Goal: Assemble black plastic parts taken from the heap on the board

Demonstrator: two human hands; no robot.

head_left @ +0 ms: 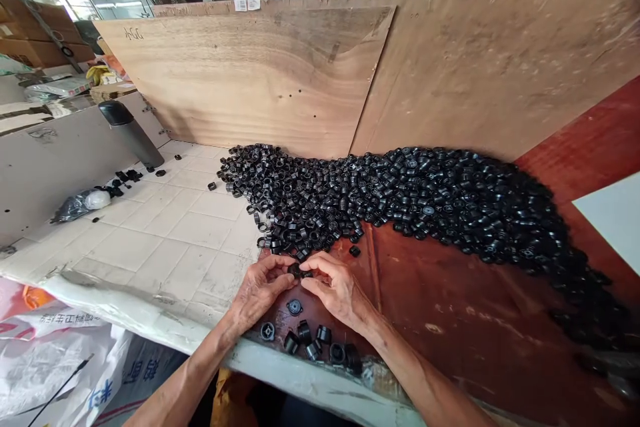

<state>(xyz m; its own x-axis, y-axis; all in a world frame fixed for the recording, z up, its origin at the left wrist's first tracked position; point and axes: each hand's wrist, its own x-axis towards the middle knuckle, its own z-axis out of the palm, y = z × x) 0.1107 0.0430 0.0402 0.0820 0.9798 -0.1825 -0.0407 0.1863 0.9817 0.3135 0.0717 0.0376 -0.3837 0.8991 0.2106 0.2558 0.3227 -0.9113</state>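
Near the table's front edge, my left hand [265, 283] and my right hand [333, 283] meet with fingertips pinched on small black plastic parts [296, 271]. Fingers cover much of these parts, so whether they are one piece or two joined is unclear. Just below my hands lies a black disc-shaped cap [295, 307]. A second round piece [267, 331] with an open centre sits left of it. Several black ring-like caps [313, 349] are grouped along the front edge between my forearms.
A long heap of black caps [360, 187] stretches along the wooden back board [260, 73] and curves down the right side. At the left stand a dark bottle [131, 135] and a black plastic bag [75, 205]. White sacks [60, 360] hang below the left edge.
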